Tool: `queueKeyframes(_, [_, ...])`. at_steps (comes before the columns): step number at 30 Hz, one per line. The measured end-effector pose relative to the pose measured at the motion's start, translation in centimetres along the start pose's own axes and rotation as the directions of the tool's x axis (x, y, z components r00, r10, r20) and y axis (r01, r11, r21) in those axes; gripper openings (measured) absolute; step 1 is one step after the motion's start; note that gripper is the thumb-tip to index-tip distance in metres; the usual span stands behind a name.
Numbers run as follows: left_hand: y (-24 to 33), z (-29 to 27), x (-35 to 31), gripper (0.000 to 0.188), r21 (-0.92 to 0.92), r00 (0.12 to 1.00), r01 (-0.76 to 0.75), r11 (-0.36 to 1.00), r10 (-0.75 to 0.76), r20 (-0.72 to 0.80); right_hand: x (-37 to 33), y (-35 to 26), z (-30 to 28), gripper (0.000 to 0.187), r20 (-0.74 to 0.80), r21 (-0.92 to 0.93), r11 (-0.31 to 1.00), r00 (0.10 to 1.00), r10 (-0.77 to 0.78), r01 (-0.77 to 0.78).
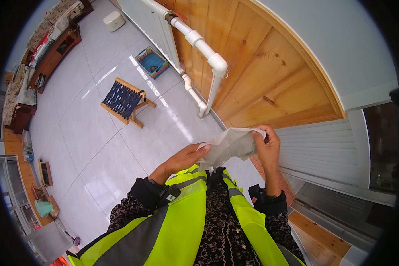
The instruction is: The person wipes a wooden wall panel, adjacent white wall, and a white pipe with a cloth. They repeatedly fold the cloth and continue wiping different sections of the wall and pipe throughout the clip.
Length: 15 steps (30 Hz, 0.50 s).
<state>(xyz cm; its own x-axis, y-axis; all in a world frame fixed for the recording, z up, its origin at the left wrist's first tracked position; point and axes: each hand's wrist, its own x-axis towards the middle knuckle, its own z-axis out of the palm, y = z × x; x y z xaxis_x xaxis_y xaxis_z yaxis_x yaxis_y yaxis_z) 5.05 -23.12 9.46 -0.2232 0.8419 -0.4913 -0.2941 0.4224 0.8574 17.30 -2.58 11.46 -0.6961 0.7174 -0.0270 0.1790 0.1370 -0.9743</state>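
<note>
A thin, whitish, limp sheet (229,144) stretches between my two hands at waist height; whether it is a bag or a cloth I cannot make out. My left hand (186,158) pinches its left end, thumb on top and the other fingers hidden beneath. At the opposite end, my right hand (267,148) is closed on the upper edge, with the fingers curled into a fold. The material sags in the middle and bunches near the left hand.
A folding stool (123,101) with a dark woven seat stands on the grey tiled floor. Behind it lies a colourful basket (152,62). White pipes (199,44) run along the wood-panelled wall (270,66) ahead. A wooden sofa (53,57) is at far left, a white bin (114,21) at the back.
</note>
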Motion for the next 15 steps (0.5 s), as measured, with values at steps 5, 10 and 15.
queueKeyframes(5, [0.2,1.2,-0.3,0.060,-0.492,0.991,0.115,0.863,-0.137,-0.008,-0.7,-2.3,2.2,0.013,0.081,-0.163,0.980,0.992,-0.099,0.112])
queueKeyframes(10, [1.7,2.3,-1.1,0.052,-0.700,0.993,-0.103,0.707,0.108,-0.037,-3.4,-4.9,4.4,0.028,0.557,-0.189,0.862,0.774,-0.300,0.470])
queueKeyframes(15, [3.7,1.8,-2.4,0.036,-0.262,0.934,-0.229,0.937,0.136,-0.329,-3.5,-5.9,2.7,0.036,0.780,-0.103,0.931,0.609,-0.144,0.351])
